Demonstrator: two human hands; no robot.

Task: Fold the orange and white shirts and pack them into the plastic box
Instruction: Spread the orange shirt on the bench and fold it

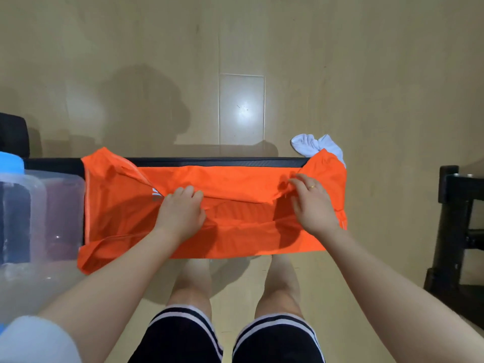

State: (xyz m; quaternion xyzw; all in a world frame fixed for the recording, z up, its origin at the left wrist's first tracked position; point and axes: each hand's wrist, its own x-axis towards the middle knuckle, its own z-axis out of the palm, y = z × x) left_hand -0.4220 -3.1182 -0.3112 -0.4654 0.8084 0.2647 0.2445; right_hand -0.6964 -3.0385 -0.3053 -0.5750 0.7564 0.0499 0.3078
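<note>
The orange shirt [235, 179] lies spread across a narrow black table [209, 161], its near edge hanging over the front. My left hand [180, 213] pinches a fold of the orange cloth left of centre. My right hand [311, 203], with a ring on one finger, grips a fold near the shirt's right end. The white shirt [314, 145] sits crumpled at the table's far right corner, partly hidden behind the orange one. The clear plastic box [39, 218] stands at the table's left end and holds dark folded clothes.
A blue lid [10, 163] shows at the far left by the box. A black chair or stand [455, 231] is at the right. A dark object [13, 134] sits at the left edge. My bare knees and black shorts are below the table, over a wooden floor.
</note>
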